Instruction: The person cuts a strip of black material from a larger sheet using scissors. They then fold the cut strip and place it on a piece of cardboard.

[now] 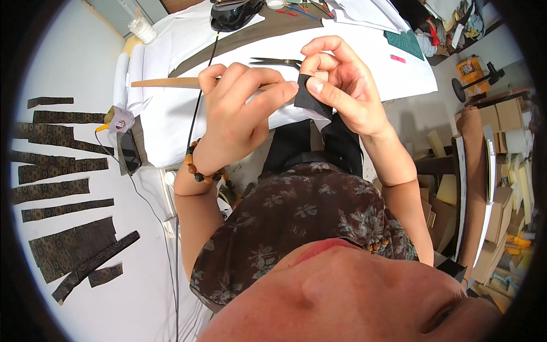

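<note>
My left hand (233,111), with a beaded bracelet at the wrist, is closed around a long, pale wooden stick (165,83) that tapers and points left. Its thumb and index fingertip meet at the edge of a small black piece of fabric (310,97). That piece is pinched between the thumb and fingers of my right hand (353,85), and a pale underside shows at its lower edge. The tip of the stick near the fabric is hidden by my fingers. Just beyond my hands, black-handled scissors (279,61) lie on the white table covering (228,54).
Patterned dark fabric strips (62,185) hang or lie on the white surface at left. A phone (130,151), paper rolls (121,80) and a thread spool (142,31) sit at the table's left end. Cardboard and foam pieces (498,188) are stacked at right. A black cable (199,102) crosses beside my left hand.
</note>
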A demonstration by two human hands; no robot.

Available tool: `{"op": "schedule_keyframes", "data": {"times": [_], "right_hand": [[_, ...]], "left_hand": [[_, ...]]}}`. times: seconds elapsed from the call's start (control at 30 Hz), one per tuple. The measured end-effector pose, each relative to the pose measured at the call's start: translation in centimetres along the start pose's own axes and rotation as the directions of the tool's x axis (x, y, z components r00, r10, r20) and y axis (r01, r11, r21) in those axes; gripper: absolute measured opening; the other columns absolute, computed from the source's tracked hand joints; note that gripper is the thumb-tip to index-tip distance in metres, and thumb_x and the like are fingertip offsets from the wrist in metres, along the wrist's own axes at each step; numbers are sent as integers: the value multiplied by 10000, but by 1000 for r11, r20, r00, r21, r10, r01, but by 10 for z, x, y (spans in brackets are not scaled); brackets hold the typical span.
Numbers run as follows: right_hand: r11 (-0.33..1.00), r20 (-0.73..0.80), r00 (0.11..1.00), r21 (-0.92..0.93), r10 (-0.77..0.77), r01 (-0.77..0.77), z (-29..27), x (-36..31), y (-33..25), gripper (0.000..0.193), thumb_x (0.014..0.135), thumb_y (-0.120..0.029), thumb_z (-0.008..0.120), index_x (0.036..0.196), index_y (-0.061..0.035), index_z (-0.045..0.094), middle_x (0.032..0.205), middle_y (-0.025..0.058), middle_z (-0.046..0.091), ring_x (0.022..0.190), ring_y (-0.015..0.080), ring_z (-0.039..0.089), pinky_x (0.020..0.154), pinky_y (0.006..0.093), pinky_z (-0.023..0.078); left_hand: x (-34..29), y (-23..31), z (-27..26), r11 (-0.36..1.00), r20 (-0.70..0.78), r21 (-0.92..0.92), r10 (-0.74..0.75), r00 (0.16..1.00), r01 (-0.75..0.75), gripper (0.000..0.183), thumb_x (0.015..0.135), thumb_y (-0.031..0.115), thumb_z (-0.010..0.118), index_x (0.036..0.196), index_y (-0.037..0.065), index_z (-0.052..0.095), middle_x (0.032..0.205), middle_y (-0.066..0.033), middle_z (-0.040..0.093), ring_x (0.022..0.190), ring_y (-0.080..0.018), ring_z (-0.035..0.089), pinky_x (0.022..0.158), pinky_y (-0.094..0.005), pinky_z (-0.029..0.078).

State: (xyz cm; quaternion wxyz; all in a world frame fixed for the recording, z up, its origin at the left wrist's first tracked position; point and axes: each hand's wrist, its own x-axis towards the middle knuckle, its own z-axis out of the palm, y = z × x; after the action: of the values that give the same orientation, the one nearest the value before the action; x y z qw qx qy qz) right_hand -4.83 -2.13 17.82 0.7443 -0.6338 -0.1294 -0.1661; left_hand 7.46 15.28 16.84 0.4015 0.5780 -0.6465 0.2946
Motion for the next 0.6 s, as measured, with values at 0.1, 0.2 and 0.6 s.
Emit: {"op": "schedule_keyframes", "data": {"times": [0.1, 0.2, 0.6], "right_hand": [[1000, -7, 1000, -8, -15, 14, 1, -2, 1, 401, 916, -38, 634, 1275, -23, 455, 933, 5, 565, 822, 32, 532, 718, 182, 435], [1000, -2, 1000, -5, -19, 19, 1, -4, 1, 415, 915, -48, 642, 1282, -23, 450, 931, 7, 566, 828, 36, 534, 726, 186, 436], [998, 26, 999, -52, -30, 31, -11, -5, -3, 363, 942, -90, 623, 1268, -21, 480, 920, 8, 590, 866, 56, 561, 765, 212, 443]], "left_hand": [[-3, 1, 2, 1000, -33, -14, -12, 999, 12, 473, 636, -95, 585, 1044, 137, 643, 908, 29, 652, 749, -177, 534, 771, -349, 278], [-3, 4, 2, 1000, -27, -13, -22, 999, 22, 452, 643, -88, 589, 1024, 142, 672, 905, 35, 648, 747, -168, 528, 770, -345, 275], [7, 19, 1, 989, 59, 145, -13, 998, 5, 515, 664, -61, 584, 1072, 212, 737, 875, 44, 633, 749, -140, 514, 786, -335, 280]]}}
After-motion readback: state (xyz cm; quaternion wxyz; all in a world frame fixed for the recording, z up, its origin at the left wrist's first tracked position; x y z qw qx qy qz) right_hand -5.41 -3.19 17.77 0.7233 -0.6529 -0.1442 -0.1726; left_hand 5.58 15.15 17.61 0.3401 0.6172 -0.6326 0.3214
